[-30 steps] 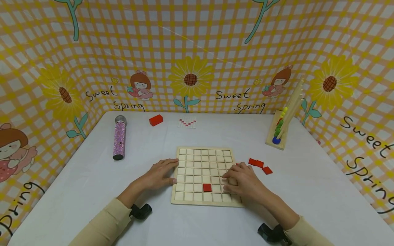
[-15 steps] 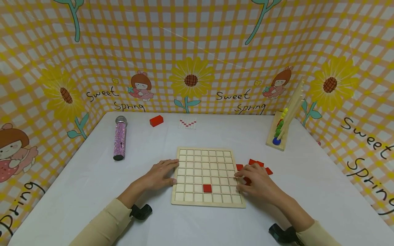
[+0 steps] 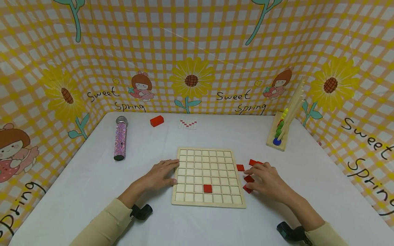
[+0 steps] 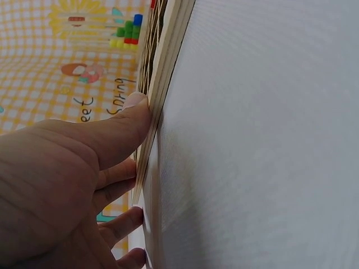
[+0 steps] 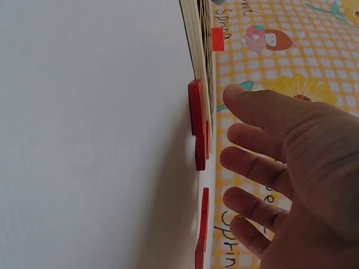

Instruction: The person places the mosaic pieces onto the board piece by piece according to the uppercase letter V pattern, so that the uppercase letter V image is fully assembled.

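A square wooden grid board (image 3: 209, 205) lies on the white table, and one red tile (image 3: 207, 188) sits in a cell of its second row from the near edge. My left hand (image 3: 158, 176) rests against the board's left side; in the left wrist view its thumb (image 4: 134, 103) touches the layered edge. Just right of the board my right hand (image 3: 267, 179) is over several loose red tiles (image 3: 248, 178). Its fingers are spread and loosely bent, with nothing between them in the right wrist view, where red tiles (image 5: 199, 129) lie beside the board. The hand partly covers other tiles.
Behind the board lie a small pattern card (image 3: 187, 123) and a red block (image 3: 157, 121). A glittery pink microphone (image 3: 120, 140) lies at the left. At the back right stands a wooden rack (image 3: 283, 128) with coloured beads. Patterned cloth (image 3: 191, 44) walls the table's far side and flanks.
My right hand has moved right, from over the board's right side to the loose red tiles, uncovering the board's right columns. The left hand has stayed at the board's edge.
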Tool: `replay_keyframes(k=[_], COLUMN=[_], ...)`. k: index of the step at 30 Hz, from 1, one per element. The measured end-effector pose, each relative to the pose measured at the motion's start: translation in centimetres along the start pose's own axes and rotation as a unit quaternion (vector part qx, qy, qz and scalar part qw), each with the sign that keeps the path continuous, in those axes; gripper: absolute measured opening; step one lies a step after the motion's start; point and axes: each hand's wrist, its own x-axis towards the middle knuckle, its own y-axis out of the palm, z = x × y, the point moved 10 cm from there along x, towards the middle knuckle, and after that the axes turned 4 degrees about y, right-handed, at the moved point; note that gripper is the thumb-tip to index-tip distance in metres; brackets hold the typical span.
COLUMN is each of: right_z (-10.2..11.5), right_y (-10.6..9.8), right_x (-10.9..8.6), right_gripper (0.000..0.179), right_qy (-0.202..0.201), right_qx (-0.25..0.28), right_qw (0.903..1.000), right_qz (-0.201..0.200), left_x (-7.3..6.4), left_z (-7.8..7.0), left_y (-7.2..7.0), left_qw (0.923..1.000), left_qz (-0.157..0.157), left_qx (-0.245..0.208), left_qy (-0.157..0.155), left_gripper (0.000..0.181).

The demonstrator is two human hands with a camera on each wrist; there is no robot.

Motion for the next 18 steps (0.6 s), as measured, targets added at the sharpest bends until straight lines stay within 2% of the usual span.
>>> replay_keyframes(k=[18], right_z=[-2.2], right_y=[0.2], right_x=[-0.1], right_gripper=[0.033], right_qy=[0.001], right_qx=[-0.005], right_qw=[0.9995], right_qz=[0.03], left_x=[0.1], left_z=[-0.1], left_y=[0.0], left_qw=[1.0], left_qz=[-0.004], left_qx=[0.003], left_qy=[-0.002], left_gripper=[0.067])
